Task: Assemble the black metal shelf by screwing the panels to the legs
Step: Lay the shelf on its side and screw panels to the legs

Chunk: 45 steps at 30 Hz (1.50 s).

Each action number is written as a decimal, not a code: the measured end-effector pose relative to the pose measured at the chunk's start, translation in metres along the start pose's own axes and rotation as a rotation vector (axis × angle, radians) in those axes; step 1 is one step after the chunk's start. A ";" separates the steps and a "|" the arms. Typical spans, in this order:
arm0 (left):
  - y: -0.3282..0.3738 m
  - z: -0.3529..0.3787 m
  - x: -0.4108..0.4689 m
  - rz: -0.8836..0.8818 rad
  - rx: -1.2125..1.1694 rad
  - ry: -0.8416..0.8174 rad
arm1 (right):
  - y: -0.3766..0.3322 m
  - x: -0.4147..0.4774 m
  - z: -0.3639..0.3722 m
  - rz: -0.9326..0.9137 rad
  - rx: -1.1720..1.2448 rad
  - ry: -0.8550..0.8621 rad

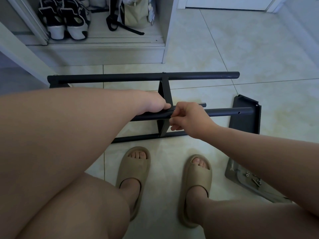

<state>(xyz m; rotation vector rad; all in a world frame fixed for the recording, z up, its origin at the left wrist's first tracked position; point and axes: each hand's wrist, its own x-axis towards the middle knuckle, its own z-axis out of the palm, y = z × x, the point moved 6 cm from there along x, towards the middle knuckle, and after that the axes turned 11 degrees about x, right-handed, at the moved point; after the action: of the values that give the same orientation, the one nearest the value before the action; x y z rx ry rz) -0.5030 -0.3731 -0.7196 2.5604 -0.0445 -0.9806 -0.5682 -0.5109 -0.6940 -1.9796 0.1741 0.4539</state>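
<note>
While the shelf frame (pixel 143 77) lay on its side on the floor (pixel 224 57), the person crouched over it w/ both hands at one joint. The left hand (pixel 153 105) had its fingers wrapped round the near leg (pixel 227 112) just left of the middle panel (pixel 164 87) — prob. to stop the tube rolling and keep its hole lined up. The right hand (pixel 188 118) sat just beside it, thumb and forefinger closed in a pinch on the panel's corner where it crossed that leg; the other fingers were curled under. Whether a screw or key sat inside that pinch, I couldn't tell — it was hidden.

Laying the frame flat made sense: the legs stayed put and the joint faced up. One more panel (pixel 245 121) waited loose on the floor under the leg's far end, where an unfilled hole showed. Screws (pixel 255 178) lay on a grey tray (pixel 238 182) near the right forearm, within easy reach.

Judging by that, the job looked approx. half done, w/ this joint in hand and the end panel not yet fixed.
</note>
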 end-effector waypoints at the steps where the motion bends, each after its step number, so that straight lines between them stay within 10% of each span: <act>1: 0.000 0.000 0.000 -0.003 -0.002 0.000 | 0.000 0.001 0.001 0.002 0.009 0.004; 15: 0.002 -0.002 -0.005 -0.011 0.003 -0.002 | 0.000 0.006 0.000 0.081 0.060 -0.023; 30: 0.006 -0.005 -0.010 -0.022 0.022 -0.005 | -0.009 0.007 -0.004 -0.012 -0.439 0.046; 37: 0.024 -0.019 -0.042 -0.008 0.397 0.307 | -0.010 -0.025 -0.027 -0.106 -0.532 -0.041; 45: 0.100 0.000 -0.075 0.409 0.715 0.504 | 0.041 -0.082 -0.101 -0.096 -0.771 0.002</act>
<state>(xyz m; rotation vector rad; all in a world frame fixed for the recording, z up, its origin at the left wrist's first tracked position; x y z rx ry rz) -0.5480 -0.4528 -0.6342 3.1520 -0.8742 -0.1449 -0.6323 -0.6253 -0.6586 -2.7253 -0.1190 0.5010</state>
